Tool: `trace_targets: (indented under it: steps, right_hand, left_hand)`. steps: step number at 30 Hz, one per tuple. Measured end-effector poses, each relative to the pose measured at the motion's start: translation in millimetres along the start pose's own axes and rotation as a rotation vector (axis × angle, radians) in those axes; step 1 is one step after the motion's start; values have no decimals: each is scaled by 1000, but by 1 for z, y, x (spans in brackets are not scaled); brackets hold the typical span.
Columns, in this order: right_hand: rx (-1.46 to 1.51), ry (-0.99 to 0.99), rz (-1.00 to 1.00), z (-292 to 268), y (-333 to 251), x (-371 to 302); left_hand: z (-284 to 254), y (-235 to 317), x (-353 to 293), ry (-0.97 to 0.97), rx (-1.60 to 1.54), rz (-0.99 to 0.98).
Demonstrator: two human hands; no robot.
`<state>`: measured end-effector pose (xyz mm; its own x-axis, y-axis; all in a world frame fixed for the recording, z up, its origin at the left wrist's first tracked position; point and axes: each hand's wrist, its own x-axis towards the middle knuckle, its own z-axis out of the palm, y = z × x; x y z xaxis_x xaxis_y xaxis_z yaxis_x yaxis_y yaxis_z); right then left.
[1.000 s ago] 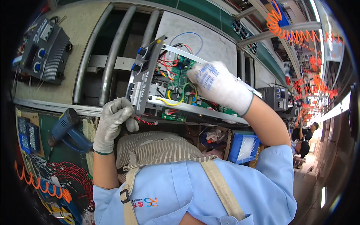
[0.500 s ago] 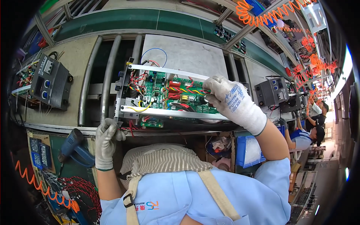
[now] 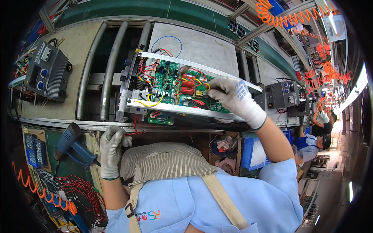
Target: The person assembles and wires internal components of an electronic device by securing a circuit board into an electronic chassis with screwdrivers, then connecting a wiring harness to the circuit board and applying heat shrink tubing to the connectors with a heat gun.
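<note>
The right hand [image 3: 235,97], in a white knit glove with greyed fingers, has shifted toward the front panel of the long open metal chassis [image 3: 175,107], and the red, yellow and green twisted cable [image 3: 194,82], nearly straight half a second earlier, now bends in a loop. Nearest, the left hand [image 3: 112,149], gloved alike, hangs just off the near edge of the metal roller conveyor [image 3: 112,70], its fingers curled and pinching a red-and-black twisted wire [image 3: 134,133]. To its left, a blue pistol-shaped heat gun [image 3: 74,145] lies on the green-topped bench [image 3: 51,136]. The chassis, crowded with green circuit boards, lies along the conveyor's near edge, partly over the flat grey plate [image 3: 198,44]. Above its boards, the right fingers grip the cable's end. Farther off, a dark-grey box-shaped unit [image 3: 50,77] sits toward the conveyor's left end; beyond its far edge runs a green belt [image 3: 116,17].
</note>
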<state>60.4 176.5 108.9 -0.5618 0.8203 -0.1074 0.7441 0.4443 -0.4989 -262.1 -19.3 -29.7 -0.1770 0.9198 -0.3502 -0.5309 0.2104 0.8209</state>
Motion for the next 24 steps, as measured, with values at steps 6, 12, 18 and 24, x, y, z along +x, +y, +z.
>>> trace_targets:
  steps: [6,12,18,24]
  right_hand:
    - [239,-5,132,14,10,-1]
    - [324,-34,153,19,25,-2]
    - [-261,-21,-73,0,-6,4]
    - [-549,-311,-65,-15,-23,20]
  left_hand:
    - [-12,-2,5,15,-10,-4]
    - [6,2,13,-12,-32,-4]
    - [9,2,9,37,4,-3]
    - [8,7,8,76,33,-1]
